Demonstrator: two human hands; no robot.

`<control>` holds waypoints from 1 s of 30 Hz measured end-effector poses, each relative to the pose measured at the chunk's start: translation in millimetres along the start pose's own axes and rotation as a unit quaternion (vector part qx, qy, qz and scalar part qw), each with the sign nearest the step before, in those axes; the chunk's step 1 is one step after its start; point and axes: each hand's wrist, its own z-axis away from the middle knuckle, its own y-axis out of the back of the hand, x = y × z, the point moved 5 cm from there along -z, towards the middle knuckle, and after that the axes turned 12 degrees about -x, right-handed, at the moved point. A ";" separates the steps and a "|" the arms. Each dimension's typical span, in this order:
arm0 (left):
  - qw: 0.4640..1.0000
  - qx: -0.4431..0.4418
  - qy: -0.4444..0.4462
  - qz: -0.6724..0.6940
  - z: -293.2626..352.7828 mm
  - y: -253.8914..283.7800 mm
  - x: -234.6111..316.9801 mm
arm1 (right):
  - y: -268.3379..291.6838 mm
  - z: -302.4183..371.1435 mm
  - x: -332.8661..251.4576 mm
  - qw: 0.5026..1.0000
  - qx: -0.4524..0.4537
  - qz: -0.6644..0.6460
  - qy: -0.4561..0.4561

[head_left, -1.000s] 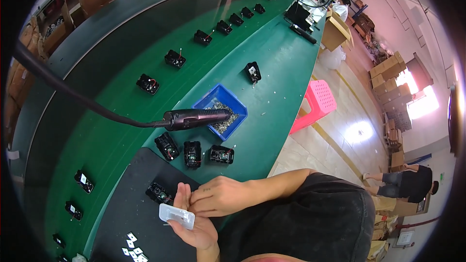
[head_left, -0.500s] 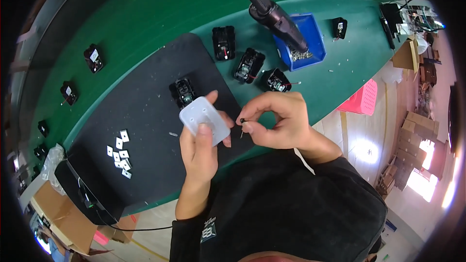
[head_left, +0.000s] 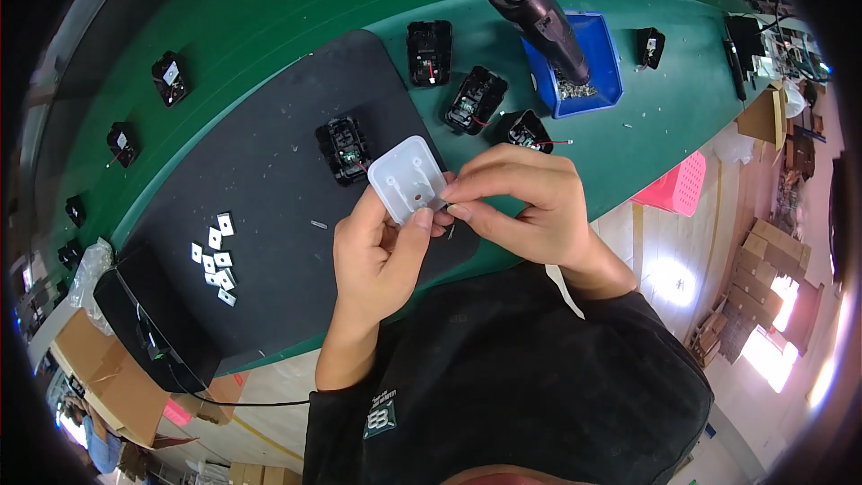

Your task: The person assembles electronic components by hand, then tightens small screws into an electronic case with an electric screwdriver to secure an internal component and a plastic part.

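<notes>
My left hand [head_left: 382, 256] grips a white translucent plastic cover [head_left: 406, 178], a shallow rounded box with its hollow inside turned up. In my right hand [head_left: 525, 202], thumb and forefinger pinch a small black part [head_left: 446, 207] with thin leads at the cover's near right edge. Fingertips partly hide that part. Just beyond the cover, a black housing [head_left: 343, 151] with exposed electronics lies on the dark mat [head_left: 278, 144]. Farther right, several similar black housings [head_left: 474, 101] rest on the green table.
A black power screwdriver [head_left: 543, 25] hangs over a blue bin [head_left: 588, 108] of small metal parts. Several white square pieces [head_left: 215, 259] lie on the mat's left. A green conveyor belt [head_left: 260, 18] carrying more housings runs behind. A pink basket [head_left: 678, 184] stands right.
The cover has tilted so its hollow inside now faces up, and it has moved right and away from me. My right hand has brought the black part up against its edge.
</notes>
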 end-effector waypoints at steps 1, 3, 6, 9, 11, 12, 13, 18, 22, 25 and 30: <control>1.000 0.000 0.002 -0.024 -0.2 0.3 -0.1 | -0.5 -0.1 0.7 1.000 -0.001 0.007 -0.001; 0.999 0.000 0.005 -0.047 -0.8 0.4 -1.0 | -1.0 0.0 2.2 1.000 -0.003 0.014 -0.004; 0.999 0.008 0.010 -0.050 -1.4 1.2 -0.6 | -2.2 -1.4 0.5 0.999 -0.022 0.042 0.005; 0.998 0.008 -0.014 -0.059 -1.7 0.9 -1.4 | -2.8 -0.2 0.8 0.998 -0.019 0.056 -0.008; 0.997 0.049 -0.030 -0.056 -0.4 1.9 -1.5 | -2.8 -1.6 -2.3 0.996 -0.022 0.091 0.008; 0.997 0.049 -0.029 -0.056 1.0 3.4 -1.6 | -3.4 -1.6 -2.9 0.996 -0.022 0.090 0.007; 0.992 0.042 -0.007 -0.118 2.7 5.7 -1.8 | -4.5 -1.7 -2.6 0.993 -0.023 0.114 -0.005; 0.975 0.055 0.005 -0.214 0.3 3.3 1.9 | -5.7 -1.6 1.9 0.987 -0.016 0.156 -0.022; 0.968 0.048 0.006 -0.246 1.3 5.2 -1.2 | -5.4 -0.9 3.4 0.990 -0.002 0.141 -0.022; 0.972 0.058 0.000 -0.226 2.5 4.2 -5.5 | -5.2 -1.0 3.0 0.991 0.010 0.130 -0.028; 0.986 0.112 -0.015 -0.120 3.6 0.0 -9.2 | -2.5 -1.9 2.1 0.985 0.034 0.167 -0.006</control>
